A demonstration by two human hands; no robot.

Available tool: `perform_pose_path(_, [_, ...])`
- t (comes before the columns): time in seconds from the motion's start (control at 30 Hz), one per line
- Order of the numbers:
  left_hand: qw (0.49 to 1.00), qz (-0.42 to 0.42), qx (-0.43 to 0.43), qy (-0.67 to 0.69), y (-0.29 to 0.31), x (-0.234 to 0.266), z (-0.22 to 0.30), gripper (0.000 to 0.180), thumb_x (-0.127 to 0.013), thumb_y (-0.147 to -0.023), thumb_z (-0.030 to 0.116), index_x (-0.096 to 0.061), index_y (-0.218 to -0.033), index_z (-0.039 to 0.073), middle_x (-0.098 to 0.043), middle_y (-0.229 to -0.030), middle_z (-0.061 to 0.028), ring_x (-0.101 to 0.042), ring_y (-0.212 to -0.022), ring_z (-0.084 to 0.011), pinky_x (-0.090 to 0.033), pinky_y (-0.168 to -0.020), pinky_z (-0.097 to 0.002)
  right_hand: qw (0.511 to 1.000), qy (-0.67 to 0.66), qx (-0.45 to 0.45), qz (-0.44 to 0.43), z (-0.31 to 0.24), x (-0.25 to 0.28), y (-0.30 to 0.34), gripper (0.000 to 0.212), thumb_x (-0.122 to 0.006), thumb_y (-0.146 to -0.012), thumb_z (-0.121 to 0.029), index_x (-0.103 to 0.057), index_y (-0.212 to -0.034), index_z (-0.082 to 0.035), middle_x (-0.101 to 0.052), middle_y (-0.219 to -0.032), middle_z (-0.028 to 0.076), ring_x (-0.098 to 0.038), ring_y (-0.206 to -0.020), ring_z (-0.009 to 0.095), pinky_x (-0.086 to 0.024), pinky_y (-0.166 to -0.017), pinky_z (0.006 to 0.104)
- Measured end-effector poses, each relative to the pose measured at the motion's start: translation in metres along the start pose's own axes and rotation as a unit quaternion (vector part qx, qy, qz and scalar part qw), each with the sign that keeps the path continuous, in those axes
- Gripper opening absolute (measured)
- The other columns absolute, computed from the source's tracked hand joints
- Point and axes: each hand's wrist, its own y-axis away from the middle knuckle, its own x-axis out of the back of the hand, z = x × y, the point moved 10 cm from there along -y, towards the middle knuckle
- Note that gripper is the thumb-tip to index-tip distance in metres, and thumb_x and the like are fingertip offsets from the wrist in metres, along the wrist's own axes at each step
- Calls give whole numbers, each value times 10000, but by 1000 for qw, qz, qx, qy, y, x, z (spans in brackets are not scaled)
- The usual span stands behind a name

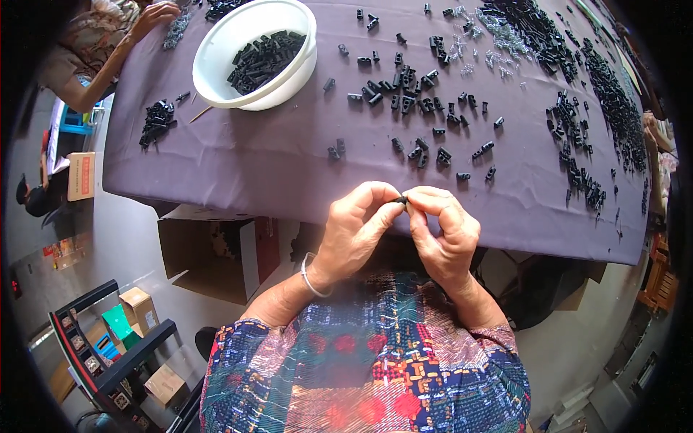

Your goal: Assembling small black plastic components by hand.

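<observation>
Above the table's near edge, my left hand (357, 222) and my right hand (446, 229) meet, thumbs and forefingers pinched on one small black plastic part (401, 200). Most of that part is hidden behind my fingertips. Beyond my hands, several loose black plastic pieces (444, 156) lie scattered on the purple-grey tablecloth (274, 159). A denser cluster of short black cylindrical pieces (408, 86) lies farther back. To the left stands a white bowl (299, 79), partly filled with similar black pieces (267, 61).
Heaps of black parts (610, 108) and small clear or silvery bits (505, 32) spread along the right. A small black pile (157, 123) and a thin wooden stick (201, 113) lie at left. Another person's hand (155, 18) reaches in at far left. Below the table sits an open cardboard box (206, 252).
</observation>
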Motion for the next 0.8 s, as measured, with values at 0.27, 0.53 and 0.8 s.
perform_pose_path(0.27, [984,-39,86,148,-6,2,-4,127,-664,-893,30,-650,-1011,-14,-686,-903,-42,-627,-801,-74,-513,-730,-210,998,-4,48,-26,-7,-7,2,420,-682,-692,101,-595,-1092,9,-636,-1005,181,-648,-886,317,-538,-785,355])
perform_pose_path(0.53, [961,-68,155,218,-4,-4,-11,157,-665,-899,73,-661,-1027,-18,-697,-931,-82,-651,-798,-105,-536,-728,-231,994,45,102,-1,-15,-9,4,480,-700,-675,92,-562,-1130,21,-601,-1050,180,-623,-888,326,-535,-765,373])
perform_pose_path(0.8, [934,-87,182,294,-3,-12,-15,175,-611,-944,130,-662,-1029,-14,-696,-957,-90,-656,-825,-113,-541,-749,-237,989,62,136,2,-19,-5,0,467,-722,-662,74,-583,-1104,17,-618,-1009,159,-625,-863,321,-536,-735,387])
